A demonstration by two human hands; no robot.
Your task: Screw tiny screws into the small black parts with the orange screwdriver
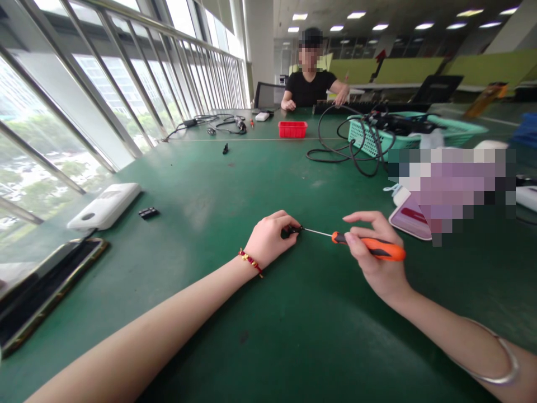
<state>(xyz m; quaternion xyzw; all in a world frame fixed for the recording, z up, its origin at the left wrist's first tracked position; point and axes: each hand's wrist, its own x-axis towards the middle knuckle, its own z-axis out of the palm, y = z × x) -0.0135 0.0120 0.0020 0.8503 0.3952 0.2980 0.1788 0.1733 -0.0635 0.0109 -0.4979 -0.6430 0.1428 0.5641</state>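
My left hand (pixel 272 235) is closed around a small black part (pixel 292 229) on the green table (pixel 201 313); its fingers cover much of the part, so its kind does not show. In my right hand (pixel 377 263) is an orange and black screwdriver (pixel 384 249), held by the handle with the index finger lifted off. The thin metal shaft points left, and its tip meets or nearly meets the black part. To the left of my hands lies a small black block (pixel 148 212).
A white power bank (pixel 104 206) and a phone (pixel 50 294) lie at the left. Further back are a red bin (pixel 292 130), cables (pixel 226 123) and a turquoise basket (pixel 457 130) of cords. A purple-and-white item (pixel 413 215) lies right. Across the table sits a person (pixel 309 87).
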